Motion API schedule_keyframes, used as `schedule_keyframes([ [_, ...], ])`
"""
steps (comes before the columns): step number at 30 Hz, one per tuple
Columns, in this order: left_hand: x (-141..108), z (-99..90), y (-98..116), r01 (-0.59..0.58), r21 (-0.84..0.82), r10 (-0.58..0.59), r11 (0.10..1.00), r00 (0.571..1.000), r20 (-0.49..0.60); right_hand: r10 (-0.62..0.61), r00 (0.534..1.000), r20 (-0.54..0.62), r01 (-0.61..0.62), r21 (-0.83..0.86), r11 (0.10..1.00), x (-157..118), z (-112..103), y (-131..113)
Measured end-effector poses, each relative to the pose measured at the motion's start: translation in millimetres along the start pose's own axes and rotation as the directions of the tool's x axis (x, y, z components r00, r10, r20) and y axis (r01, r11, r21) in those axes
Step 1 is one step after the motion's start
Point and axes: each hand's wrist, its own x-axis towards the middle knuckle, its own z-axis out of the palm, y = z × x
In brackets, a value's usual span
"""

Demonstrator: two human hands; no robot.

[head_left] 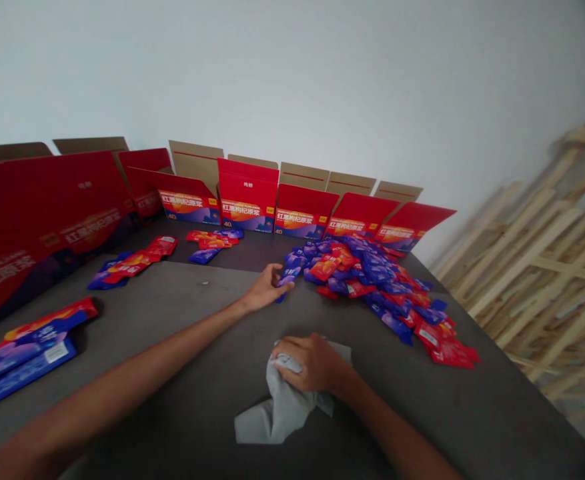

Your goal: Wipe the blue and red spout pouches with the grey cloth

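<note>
Sachets [367,280], glossy purple and red, in a loose, sprawling heap

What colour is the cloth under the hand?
The cloth under the right hand is plain pale grey, as the head view shows.

Glossy plastic sachets [372,280], smooth cardboard cartons [247,193], a soft grey cloth [282,407], rough pale wooden slats [527,247].
</note>
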Motion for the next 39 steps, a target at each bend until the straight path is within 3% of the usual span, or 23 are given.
schedule_keyframes([
  [4,53,17.0,5,-0.115,0.218,0.125,0.969,0.992,-0.034,0.021,1.000,0.010,-0.021,-0.009,1.000,1,1,-1],
  [7,77,33.9,7,-0.141,0.330,0.158,0.933,0.987,-0.027,0.036,0.999,0.034,-0.035,-0.018,0.999,1,0,0],
  [12,92,52.7,4,-0.163,0.436,0.157,0.885,0.986,0.049,0.039,0.998,0.058,-0.038,-0.004,0.999,0,-1,3],
  [16,87,47.8,2,-0.225,0.466,0.194,0.856,0.974,0.114,0.029,0.997,0.074,-0.030,0.011,0.999,0,-3,2],
  [19,77,27.1,-2,-0.240,0.495,0.214,0.835,0.971,0.110,0.022,0.997,0.080,-0.023,0.017,1.000,0,-2,2],
  [23,63,-25.6,-18,-0.143,0.575,0.159,0.806,0.987,0.022,0.008,0.997,0.081,-0.010,0.024,1.000,0,1,4],
  [26,54,-75.3,-35,0.032,0.626,0.082,0.780,0.985,-0.152,0.017,0.996,0.082,-0.020,0.035,0.999,0,2,4],
  [31,45,-140.7,-61,0.258,0.581,0.019,0.772,0.904,-0.427,0.022,0.996,0.091,-0.025,0.028,0.999,0,2,3],
  [34,45,-160.0,-71,0.282,0.521,-0.015,0.806,0.889,-0.458,0.021,0.995,0.094,-0.023,0.028,0.999,0,3,4],
  [39,55,-172.4,-70,0.235,0.413,-0.072,0.880,0.925,-0.373,0.016,0.997,0.080,-0.021,0.056,0.998,0,3,5],
])
